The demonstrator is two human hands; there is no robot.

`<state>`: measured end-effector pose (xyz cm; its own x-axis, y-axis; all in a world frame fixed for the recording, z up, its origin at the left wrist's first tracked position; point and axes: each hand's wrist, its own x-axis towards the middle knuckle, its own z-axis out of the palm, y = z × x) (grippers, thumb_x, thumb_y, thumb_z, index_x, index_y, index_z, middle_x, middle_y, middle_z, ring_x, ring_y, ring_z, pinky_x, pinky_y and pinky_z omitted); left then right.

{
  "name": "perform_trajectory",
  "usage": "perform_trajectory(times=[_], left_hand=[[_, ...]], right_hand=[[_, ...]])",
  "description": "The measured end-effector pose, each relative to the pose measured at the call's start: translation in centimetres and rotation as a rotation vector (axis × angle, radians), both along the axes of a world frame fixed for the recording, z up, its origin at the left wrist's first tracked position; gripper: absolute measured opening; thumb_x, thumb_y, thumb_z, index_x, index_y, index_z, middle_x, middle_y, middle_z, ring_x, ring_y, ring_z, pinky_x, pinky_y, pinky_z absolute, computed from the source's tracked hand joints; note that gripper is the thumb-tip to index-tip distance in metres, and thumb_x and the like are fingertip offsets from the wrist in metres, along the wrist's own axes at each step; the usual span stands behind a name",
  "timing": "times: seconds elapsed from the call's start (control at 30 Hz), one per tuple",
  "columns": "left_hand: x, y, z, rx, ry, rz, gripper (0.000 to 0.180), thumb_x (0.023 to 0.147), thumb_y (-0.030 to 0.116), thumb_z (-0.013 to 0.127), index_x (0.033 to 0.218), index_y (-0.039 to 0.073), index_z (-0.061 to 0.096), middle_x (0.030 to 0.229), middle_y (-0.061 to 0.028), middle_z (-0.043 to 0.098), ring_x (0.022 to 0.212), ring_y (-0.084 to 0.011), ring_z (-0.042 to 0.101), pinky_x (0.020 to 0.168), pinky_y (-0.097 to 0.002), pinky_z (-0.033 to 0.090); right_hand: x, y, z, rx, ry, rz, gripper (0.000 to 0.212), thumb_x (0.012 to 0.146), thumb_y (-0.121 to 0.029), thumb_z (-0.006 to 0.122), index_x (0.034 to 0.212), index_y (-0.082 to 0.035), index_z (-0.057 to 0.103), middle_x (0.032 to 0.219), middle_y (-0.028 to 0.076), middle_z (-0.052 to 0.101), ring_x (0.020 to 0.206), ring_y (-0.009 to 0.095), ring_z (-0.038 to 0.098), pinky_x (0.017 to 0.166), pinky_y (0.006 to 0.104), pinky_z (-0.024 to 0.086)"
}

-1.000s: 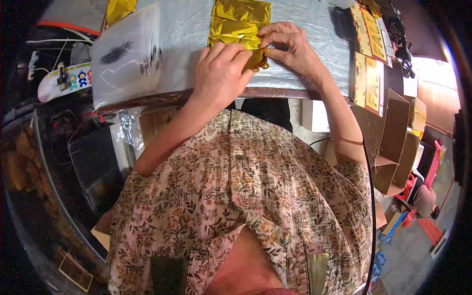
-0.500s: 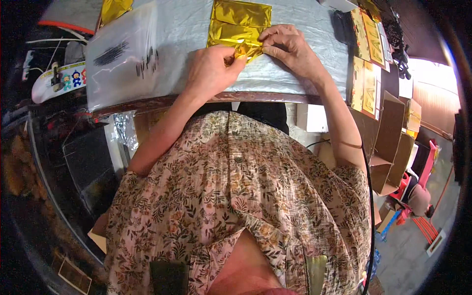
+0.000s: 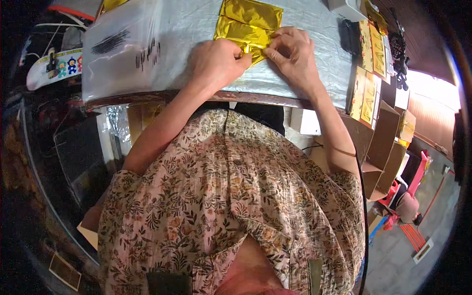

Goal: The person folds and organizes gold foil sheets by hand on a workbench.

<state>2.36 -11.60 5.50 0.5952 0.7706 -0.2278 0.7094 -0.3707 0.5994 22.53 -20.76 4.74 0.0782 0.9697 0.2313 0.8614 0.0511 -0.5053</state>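
Set back from the near edge of the worktop (image 3: 327,64), the gold foil packet (image 3: 249,22) has its near end pinched between thumb and fingers of the left hand (image 3: 221,61) and right hand (image 3: 296,53) alike, so uneven tugging could tear the thin-looking foil.

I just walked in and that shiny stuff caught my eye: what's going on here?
A person in a floral shirt is handling a gold foil piece on a covered table. The left hand and right hand pinch its near end, which is creased between them; the rest lies on the table. Clear plastic lies to the left, yellow printed packs to the right.
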Motion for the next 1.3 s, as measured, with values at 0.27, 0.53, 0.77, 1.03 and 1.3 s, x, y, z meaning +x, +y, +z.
perform_trajectory(times=[0.27,0.53,0.77,1.03,1.3], left_hand=[[0.0,0.1,-0.6,0.070,-0.056,0.013,0.042,0.084,0.045,0.072,0.069,0.006,0.073,0.058,-0.0168,0.062,0.055,-0.0346,0.064,0.056,-0.0439,0.049],[0.2,0.4,-0.5,0.051,0.004,-0.008,0.044,0.083,0.049,0.072,0.070,0.007,0.073,0.060,-0.0145,0.065,0.057,-0.0312,0.065,0.060,-0.0435,0.051],[-0.7,0.2,0.4,0.044,0.023,-0.077,0.041,0.084,0.045,0.076,0.081,0.004,0.074,0.071,-0.0142,0.069,0.062,-0.0320,0.066,0.060,-0.0427,0.051],[-1.4,-0.4,1.3,0.903,-0.221,-0.494,0.017,0.078,0.017,0.074,0.090,0.005,0.076,0.119,-0.0035,0.064,0.127,-0.0191,0.050,0.112,-0.0487,0.032],[0.0,2.0,1.2,0.706,-0.282,-0.588,0.017,0.081,0.018,0.067,0.078,0.003,0.075,0.093,-0.0095,0.071,0.099,-0.0250,0.065,0.106,-0.0464,0.039]], right_hand=[[-0.3,-1.2,-1.1,0.088,-0.057,-0.218,0.028,0.078,-0.033,0.086,0.084,-0.010,0.072,0.108,0.005,0.064,0.109,0.030,0.054,0.098,0.0454,0.037],[-2.2,-1.9,-0.2,0.260,-0.006,0.176,0.026,0.086,0.005,0.071,0.110,-0.004,0.072,0.104,0.012,0.069,0.093,0.034,0.064,0.080,0.0396,0.054],[-2.0,-1.9,-1.2,0.192,-0.007,0.157,0.030,0.086,0.006,0.068,0.115,-0.001,0.070,0.115,0.016,0.067,0.100,0.036,0.064,0.086,0.0401,0.055],[-1.8,-1.6,-1.2,0.170,0.056,0.154,0.029,0.085,0.006,0.067,0.112,-0.001,0.070,0.111,0.016,0.066,0.099,0.037,0.063,0.087,0.0410,0.054],[-2.0,-2.1,0.1,0.137,0.062,0.146,0.023,0.089,0.002,0.067,0.112,-0.002,0.070,0.108,0.014,0.067,0.098,0.035,0.065,0.084,0.0404,0.054]])
